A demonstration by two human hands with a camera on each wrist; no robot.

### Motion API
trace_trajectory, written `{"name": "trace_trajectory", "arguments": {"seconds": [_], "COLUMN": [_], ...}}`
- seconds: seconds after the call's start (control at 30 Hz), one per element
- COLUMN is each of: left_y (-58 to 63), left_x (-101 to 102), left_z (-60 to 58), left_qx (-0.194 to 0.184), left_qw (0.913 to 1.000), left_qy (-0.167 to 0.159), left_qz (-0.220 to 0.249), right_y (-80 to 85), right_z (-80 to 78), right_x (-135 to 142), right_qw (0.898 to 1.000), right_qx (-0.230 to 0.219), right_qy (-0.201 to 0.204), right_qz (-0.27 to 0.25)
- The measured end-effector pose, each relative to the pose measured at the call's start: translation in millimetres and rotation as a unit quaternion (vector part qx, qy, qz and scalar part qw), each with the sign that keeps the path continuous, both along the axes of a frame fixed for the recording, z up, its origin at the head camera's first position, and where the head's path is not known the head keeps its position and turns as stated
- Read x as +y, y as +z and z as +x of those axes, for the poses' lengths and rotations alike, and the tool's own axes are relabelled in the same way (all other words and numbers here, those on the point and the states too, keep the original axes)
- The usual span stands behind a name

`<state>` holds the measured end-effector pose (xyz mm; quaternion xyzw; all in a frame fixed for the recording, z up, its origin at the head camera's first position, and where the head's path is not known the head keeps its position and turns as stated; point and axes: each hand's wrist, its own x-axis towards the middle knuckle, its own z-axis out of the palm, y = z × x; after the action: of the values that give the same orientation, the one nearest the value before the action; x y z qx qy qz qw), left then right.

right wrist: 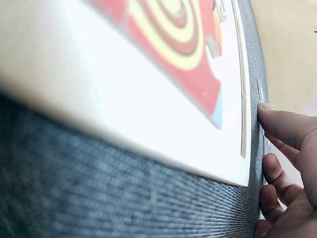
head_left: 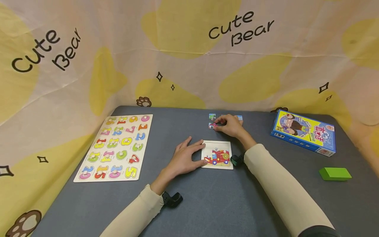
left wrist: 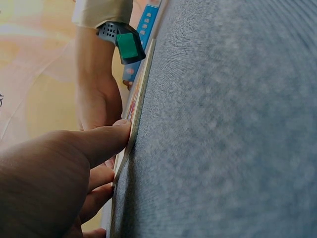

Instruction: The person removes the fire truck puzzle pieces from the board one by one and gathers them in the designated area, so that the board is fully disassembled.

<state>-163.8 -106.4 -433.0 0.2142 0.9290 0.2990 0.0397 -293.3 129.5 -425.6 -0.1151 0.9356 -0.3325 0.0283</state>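
A white-framed jigsaw board [head_left: 217, 166] with a partly assembled red tractor picture lies on the grey table. My left hand [head_left: 187, 157] rests at its left edge, thumb and fingers stretched out onto the frame. The left wrist view shows the thumb along the rim of the board [left wrist: 143, 87]. Beyond the board, my right hand [head_left: 232, 126] bends over loose puzzle pieces, thumb and forefinger pinching at the edge of a pink piece [head_left: 211, 125]. A green and blue piece [head_left: 212, 116] lies just behind it. Other blue pieces [head_left: 240, 117] are partly hidden by the right hand.
On the left lies a number puzzle board [head_left: 118, 158] with knobbed digits. A blue and yellow box [head_left: 305, 131] stands at the back right, with a green block [head_left: 335, 174] nearer the front. A printed cloth [head_left: 183, 39] closes off the back and sides.
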Motion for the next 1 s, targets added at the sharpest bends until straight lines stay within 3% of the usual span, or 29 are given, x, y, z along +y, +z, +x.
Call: {"name": "trace_trajectory", "arguments": {"seconds": [0.33, 0.63, 0.83, 1.0], "left_y": [-1.3, -2.0, -1.7, -1.1], "left_x": [0.9, 0.7, 0.6, 0.1], "left_z": [0.4, -0.5, -0.9, -0.9], "left_qx": [0.002, -0.002, -0.004, -0.005], "left_qw": [1.0000, 1.0000, 1.0000, 1.0000], "left_qy": [-0.002, 0.001, 0.001, -0.001], "left_qz": [0.002, -0.001, 0.000, 0.002], "right_y": [1.1, 1.9, 5.7, 7.4], "right_z": [2.2, 14.4, 31.1, 44.1], "right_x": [2.2, 13.8, 20.2, 23.5], "right_qw": [1.000, 0.997, 0.990, 0.975], "right_qx": [-0.003, 0.005, -0.014, -0.017], "right_qy": [0.006, 0.048, 0.114, 0.201], "right_qz": [-0.007, -0.061, -0.084, -0.091]}}
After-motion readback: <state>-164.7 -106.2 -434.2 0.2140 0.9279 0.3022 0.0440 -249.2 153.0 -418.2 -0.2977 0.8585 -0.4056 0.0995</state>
